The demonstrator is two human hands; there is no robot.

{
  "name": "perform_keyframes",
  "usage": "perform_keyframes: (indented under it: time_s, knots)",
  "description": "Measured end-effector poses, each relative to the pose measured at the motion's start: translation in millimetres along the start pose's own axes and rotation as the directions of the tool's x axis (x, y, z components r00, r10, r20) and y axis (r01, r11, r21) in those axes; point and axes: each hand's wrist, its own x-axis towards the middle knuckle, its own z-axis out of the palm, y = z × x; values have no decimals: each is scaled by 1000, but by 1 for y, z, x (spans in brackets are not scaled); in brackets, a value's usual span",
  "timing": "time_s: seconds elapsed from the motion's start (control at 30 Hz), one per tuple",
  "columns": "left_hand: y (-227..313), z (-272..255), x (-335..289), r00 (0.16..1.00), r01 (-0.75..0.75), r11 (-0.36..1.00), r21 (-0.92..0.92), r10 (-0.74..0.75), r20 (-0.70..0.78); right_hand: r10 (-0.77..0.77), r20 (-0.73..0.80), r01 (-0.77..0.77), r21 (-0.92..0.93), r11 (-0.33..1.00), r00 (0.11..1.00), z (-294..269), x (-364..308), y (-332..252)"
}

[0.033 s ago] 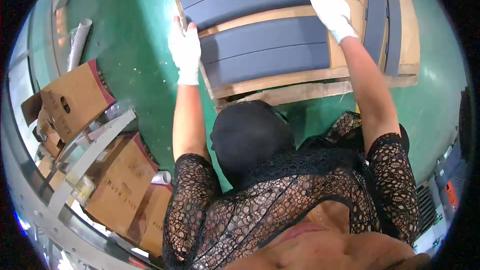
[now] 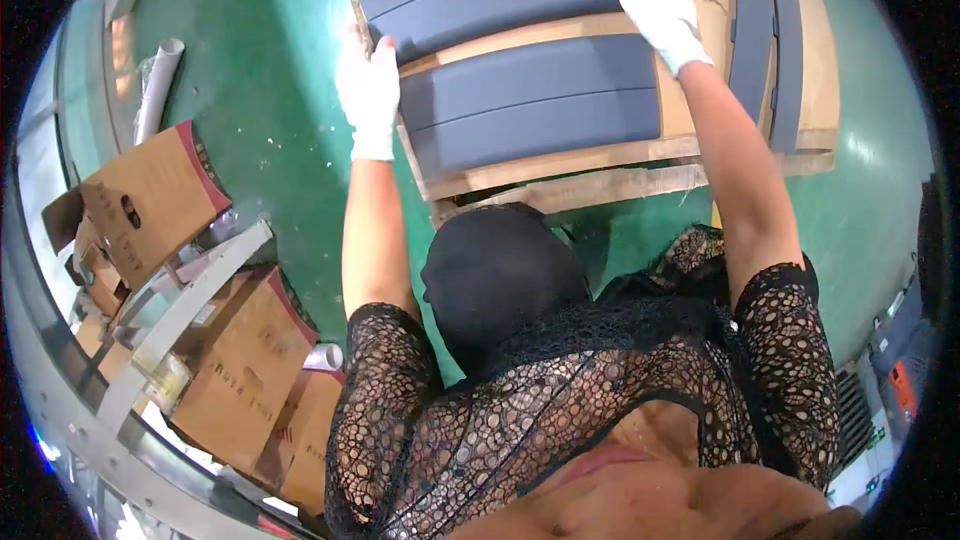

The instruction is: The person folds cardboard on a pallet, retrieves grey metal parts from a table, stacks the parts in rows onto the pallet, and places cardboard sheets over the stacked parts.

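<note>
My left hand (image 2: 368, 95), in a white glove, is at the left edge of a cardboard-topped stack, thumb and fingers apart. It is beside the left ends of two long dark grey-blue panels. The nearer panel (image 2: 540, 90) lies flat on the cardboard. Just beyond it is a similar panel (image 2: 490, 0) with a lengthwise seam. My white-gloved right hand (image 2: 658, 15) is at that farther panel's right end, with its fingers spread. Whether either hand touches a panel is hard to make out. Both panels lie flat.
Two narrow grey-blue strips (image 2: 765, 50) lie on the right of the cardboard sheet (image 2: 815, 60). Brown cartons (image 2: 155, 205) and a metal frame (image 2: 200, 290) stand on the left. A white roll (image 2: 160, 85) lies on the green floor (image 2: 260, 50).
My right hand has shifted slightly left and away from me, its thumb standing out more. My left hand has moved very slightly. The panels stay in place.
</note>
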Motion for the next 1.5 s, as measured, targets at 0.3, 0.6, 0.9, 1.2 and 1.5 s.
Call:
perform_keyframes:
  time_s: [0.3,0.6,0.9,1.2,1.5]
  knots:
    - [-10,20,72,949,-8,979,203,-57,310,-38,53,40,-33,999,998,18,66,-2]
    - [-14,18,60,976,-80,990,117,54,209,10,18,-9,-60,998,1000,15,51,-8]
    - [-7,15,54,981,-172,977,130,157,113,31,91,-21,-106,994,995,9,43,-9]
    - [-1,24,117,976,-204,966,159,213,-41,-217,-67,207,-131,969,974,9,117,5]
    - [9,52,191,975,-166,979,119,145,171,-203,49,208,-122,971,978,38,191,3]
